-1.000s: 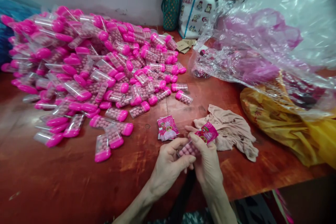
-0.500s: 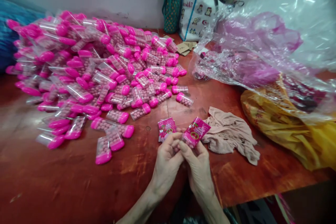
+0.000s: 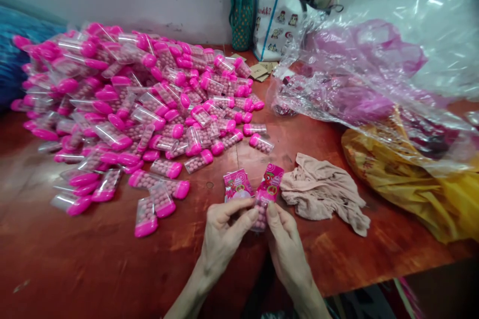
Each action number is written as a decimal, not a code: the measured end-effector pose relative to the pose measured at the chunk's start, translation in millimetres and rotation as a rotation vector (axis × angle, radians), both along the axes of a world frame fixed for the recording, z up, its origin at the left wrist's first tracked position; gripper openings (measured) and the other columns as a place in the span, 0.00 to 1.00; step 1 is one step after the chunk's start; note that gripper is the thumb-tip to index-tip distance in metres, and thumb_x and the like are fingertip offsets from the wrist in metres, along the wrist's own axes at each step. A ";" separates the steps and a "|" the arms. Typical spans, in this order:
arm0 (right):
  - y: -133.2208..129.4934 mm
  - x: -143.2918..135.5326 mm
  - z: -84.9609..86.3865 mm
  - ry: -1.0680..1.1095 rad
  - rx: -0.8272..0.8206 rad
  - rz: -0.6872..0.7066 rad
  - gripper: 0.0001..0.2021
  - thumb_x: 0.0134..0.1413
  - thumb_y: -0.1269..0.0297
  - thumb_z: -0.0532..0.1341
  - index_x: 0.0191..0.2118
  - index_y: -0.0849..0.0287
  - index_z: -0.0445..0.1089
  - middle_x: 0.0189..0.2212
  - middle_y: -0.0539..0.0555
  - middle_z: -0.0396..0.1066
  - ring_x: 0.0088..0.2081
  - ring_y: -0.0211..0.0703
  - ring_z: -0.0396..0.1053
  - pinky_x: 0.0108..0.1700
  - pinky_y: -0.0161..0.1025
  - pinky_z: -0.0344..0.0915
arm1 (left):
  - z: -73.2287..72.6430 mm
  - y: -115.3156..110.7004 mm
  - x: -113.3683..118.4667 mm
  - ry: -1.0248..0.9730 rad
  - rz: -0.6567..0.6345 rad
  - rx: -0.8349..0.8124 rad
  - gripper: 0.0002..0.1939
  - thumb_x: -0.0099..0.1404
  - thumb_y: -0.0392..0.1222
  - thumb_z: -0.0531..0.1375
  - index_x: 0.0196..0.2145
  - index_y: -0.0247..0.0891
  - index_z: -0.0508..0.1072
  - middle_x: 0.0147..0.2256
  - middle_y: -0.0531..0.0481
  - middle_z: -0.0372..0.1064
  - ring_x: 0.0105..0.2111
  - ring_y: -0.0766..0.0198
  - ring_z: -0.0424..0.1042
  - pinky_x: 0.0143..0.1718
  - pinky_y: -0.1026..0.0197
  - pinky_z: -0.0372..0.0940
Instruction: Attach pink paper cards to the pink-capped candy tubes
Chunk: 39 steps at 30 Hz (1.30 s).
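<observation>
Between both hands is a small clear candy container (image 3: 261,215) filled with pale pink balls. A printed pink label (image 3: 271,179) stands up at its far end; whether it is around or against the container I cannot tell. My left hand (image 3: 224,227) pinches the container's left side with thumb and fingers. On the right side, my right hand (image 3: 287,241) grips it with the thumb near the label's lower edge. Just beyond my left fingers lies a small stack of similar pink labels (image 3: 237,184). The container's underside and some fingertips are hidden.
A large heap of pink-capped candy containers (image 3: 149,104) covers the left and middle of the red-brown table (image 3: 112,269). A beige cloth (image 3: 322,187) lies to the right. Beyond it are a yellow bag (image 3: 411,194) and clear plastic wrapping (image 3: 337,99). A white tote bag (image 3: 279,25) stands by the wall.
My hands have moved apart a little, uncovering the ball-filled container between them. The label has turned more upright. My left hand has shifted left and toward me.
</observation>
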State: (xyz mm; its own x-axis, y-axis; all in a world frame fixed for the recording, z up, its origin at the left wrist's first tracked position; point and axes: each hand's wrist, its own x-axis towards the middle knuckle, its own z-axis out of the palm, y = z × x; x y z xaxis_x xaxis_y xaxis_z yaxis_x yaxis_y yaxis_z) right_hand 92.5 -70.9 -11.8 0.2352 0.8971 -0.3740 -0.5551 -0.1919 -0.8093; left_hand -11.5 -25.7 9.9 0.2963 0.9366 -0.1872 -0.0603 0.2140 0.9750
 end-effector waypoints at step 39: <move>2.3 -4.3 12.8 0.273 -0.007 0.251 0.14 0.58 0.54 0.51 0.33 0.60 0.63 0.20 0.47 0.64 0.12 0.28 0.58 0.12 0.25 0.55 | -15.1 13.4 -13.0 0.532 -0.055 0.687 0.08 0.60 0.34 0.53 0.25 0.35 0.70 0.20 0.54 0.67 0.18 0.71 0.64 0.21 0.70 0.59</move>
State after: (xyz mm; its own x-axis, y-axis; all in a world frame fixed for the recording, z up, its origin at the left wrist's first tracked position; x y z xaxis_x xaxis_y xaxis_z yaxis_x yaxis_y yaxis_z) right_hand 88.2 -68.5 1.0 -0.1012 0.9114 -0.3988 -0.6857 -0.3544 -0.6358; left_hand -24.5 -12.4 -5.2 0.3780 0.8800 0.2877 0.4336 -0.4428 0.7848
